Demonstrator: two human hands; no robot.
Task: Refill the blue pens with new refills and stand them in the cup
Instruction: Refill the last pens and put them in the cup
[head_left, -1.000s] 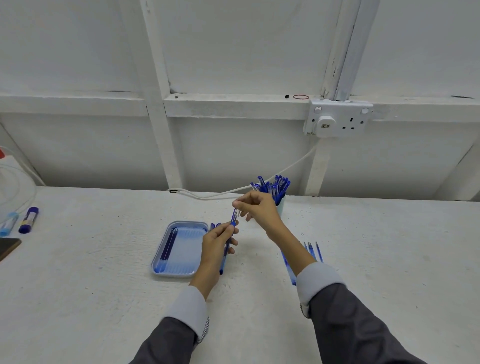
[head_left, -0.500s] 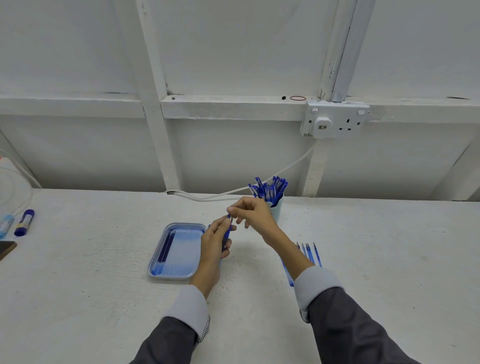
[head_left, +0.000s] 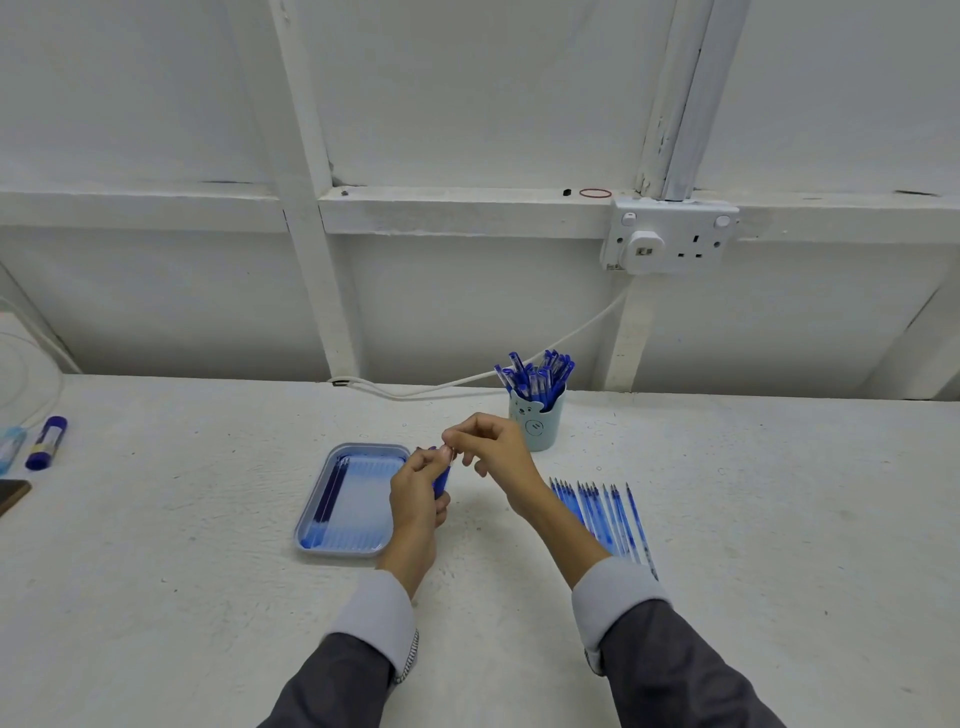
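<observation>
White table; cup full of pens; tray holds refills; left hand grips a pen, right hand pinches its end.

Nothing legible; the cup bears only a face.

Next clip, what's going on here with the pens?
A person is working on one blue pen: the left hand holds its barrel, the right hand pinches its top end. Behind stands a cup full of pens, a row of refills lies to the right, and a blue tray sits to the left.
</observation>
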